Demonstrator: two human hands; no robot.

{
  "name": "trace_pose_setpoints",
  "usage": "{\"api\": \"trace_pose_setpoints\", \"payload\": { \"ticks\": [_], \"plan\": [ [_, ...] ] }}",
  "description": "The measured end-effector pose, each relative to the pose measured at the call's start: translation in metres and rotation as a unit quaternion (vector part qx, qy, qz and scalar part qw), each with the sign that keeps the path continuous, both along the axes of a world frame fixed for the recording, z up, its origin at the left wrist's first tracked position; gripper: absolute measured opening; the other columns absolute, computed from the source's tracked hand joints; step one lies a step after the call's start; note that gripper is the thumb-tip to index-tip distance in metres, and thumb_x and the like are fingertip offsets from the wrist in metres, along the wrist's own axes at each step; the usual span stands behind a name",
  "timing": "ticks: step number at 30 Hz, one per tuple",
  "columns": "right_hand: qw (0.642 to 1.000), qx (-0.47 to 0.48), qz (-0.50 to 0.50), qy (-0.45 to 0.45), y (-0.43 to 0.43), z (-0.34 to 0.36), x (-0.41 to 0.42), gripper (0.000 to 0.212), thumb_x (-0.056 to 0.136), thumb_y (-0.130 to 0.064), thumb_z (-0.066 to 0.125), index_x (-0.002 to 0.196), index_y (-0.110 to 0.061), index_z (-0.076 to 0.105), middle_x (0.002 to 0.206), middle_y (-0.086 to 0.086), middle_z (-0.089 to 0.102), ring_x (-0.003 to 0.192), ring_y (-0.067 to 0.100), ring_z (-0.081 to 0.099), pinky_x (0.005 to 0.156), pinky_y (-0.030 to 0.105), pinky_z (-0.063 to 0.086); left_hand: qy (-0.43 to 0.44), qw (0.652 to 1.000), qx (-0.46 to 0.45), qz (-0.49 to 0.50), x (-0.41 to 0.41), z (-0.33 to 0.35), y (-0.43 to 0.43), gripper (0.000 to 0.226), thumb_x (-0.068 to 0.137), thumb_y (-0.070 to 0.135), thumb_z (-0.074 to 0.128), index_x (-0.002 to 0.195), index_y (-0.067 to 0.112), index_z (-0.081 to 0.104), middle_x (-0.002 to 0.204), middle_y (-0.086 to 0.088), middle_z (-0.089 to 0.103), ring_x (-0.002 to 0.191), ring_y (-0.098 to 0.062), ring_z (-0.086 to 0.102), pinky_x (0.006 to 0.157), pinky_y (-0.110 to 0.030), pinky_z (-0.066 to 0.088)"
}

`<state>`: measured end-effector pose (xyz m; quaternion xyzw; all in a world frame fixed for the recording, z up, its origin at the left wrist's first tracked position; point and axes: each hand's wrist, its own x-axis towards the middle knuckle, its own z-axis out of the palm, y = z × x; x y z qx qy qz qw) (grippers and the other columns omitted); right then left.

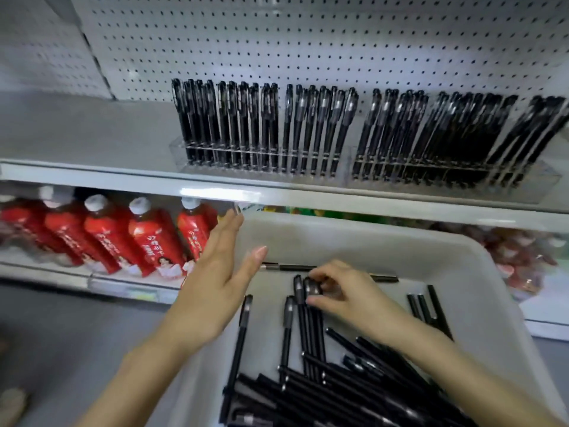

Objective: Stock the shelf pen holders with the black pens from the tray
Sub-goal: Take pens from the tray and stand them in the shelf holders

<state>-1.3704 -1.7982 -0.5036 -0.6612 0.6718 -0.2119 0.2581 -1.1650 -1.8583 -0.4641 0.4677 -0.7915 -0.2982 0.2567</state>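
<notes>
Slim matte black pens [311, 328] with ridged grips lie jumbled in the tray [480, 272].

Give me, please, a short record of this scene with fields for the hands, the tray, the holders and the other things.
left hand: fingers straight, holds nothing, over the left rim of the tray
right hand: fingers curled round the capped ends of a few loose pens
tray: grey, many loose pens lying in it
holders: two, clear, side by side on the upper shelf
shelf pens: black, upright in rows in the holders
lower shelf: bottles with red labels
</notes>
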Motion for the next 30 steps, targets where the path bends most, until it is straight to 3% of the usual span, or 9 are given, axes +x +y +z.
{"api": "trace_pose_setpoints", "payload": {
  "ticks": [5, 12, 17, 21, 27, 30],
  "plan": [
    [0.999, 0.01, 0.015, 0.027, 0.0, -0.012, -0.003, 0.057, 0.084, -0.045, 0.062, 0.134, -0.025, 0.045, 0.104, -0.016, 0.039, 0.102, 0.003, 0.045, 0.097, 0.023, 0.041, 0.001, 1.0, 0.011, -0.004, 0.001, -0.006, -0.006, 0.074, 0.085, 0.06, 0.029, 0.15, 0.031, 0.009, 0.152, 0.025, 0.001, 0.133, 0.015, -0.002, 0.09, 0.009, -0.005],
    [0.999, 0.014, 0.024, 0.041, 0.0, -0.013, -0.004, 0.055, 0.086, -0.046, 0.06, 0.136, -0.031, 0.043, 0.1, -0.012, 0.038, 0.099, 0.003, 0.041, 0.087, 0.014, 0.032, -0.008, 1.0, 0.0, -0.01, 0.0, -0.008, -0.007, 0.077, 0.083, 0.062, 0.028, 0.15, 0.03, 0.009, 0.154, 0.022, 0.001, 0.133, 0.015, -0.003, 0.091, 0.009, -0.006],
    [0.999, 0.008, 0.024, 0.033, -0.002, -0.013, -0.001, 0.044, 0.084, -0.047, 0.062, 0.122, -0.03, 0.05, 0.104, -0.01, 0.042, 0.105, 0.006, 0.043, 0.091, 0.02, 0.038, -0.02, 1.0, -0.012, -0.011, 0.001, -0.009, -0.009, 0.075, 0.085, 0.059, 0.03, 0.15, 0.027, 0.011, 0.156, 0.017, 0.003, 0.132, 0.013, -0.001, 0.091, 0.009, -0.007],
    [0.998, 0.006, 0.036, 0.055, -0.004, -0.014, 0.004, 0.057, 0.085, -0.049, 0.059, 0.137, -0.034, 0.039, 0.106, -0.008, 0.039, 0.107, 0.007, 0.039, 0.094, 0.024, 0.037, -0.024, 1.0, -0.014, -0.012, 0.001, -0.009, -0.01, 0.075, 0.085, 0.059, 0.03, 0.15, 0.026, 0.01, 0.156, 0.017, 0.001, 0.132, 0.013, -0.001, 0.09, 0.009, -0.008],
    [0.999, 0.014, 0.024, 0.025, -0.006, -0.016, 0.004, 0.045, 0.082, -0.047, 0.064, 0.122, -0.032, 0.05, 0.103, -0.009, 0.04, 0.107, 0.008, 0.042, 0.092, 0.023, 0.039, -0.019, 1.0, -0.007, -0.013, 0.001, -0.01, -0.01, 0.076, 0.084, 0.059, 0.029, 0.15, 0.027, 0.01, 0.155, 0.018, 0.001, 0.132, 0.013, -0.002, 0.09, 0.009, -0.007],
    [0.999, 0.021, 0.031, 0.025, -0.006, -0.017, 0.005, 0.056, 0.082, -0.048, 0.064, 0.131, -0.032, 0.043, 0.105, -0.01, 0.038, 0.11, 0.008, 0.04, 0.094, 0.024, 0.038, -0.023, 1.0, -0.011, -0.012, 0.001, -0.011, -0.01, 0.077, 0.083, 0.061, 0.028, 0.15, 0.028, 0.008, 0.155, 0.019, 0.0, 0.134, 0.012, -0.003, 0.091, 0.009, -0.007]
  ]
}}
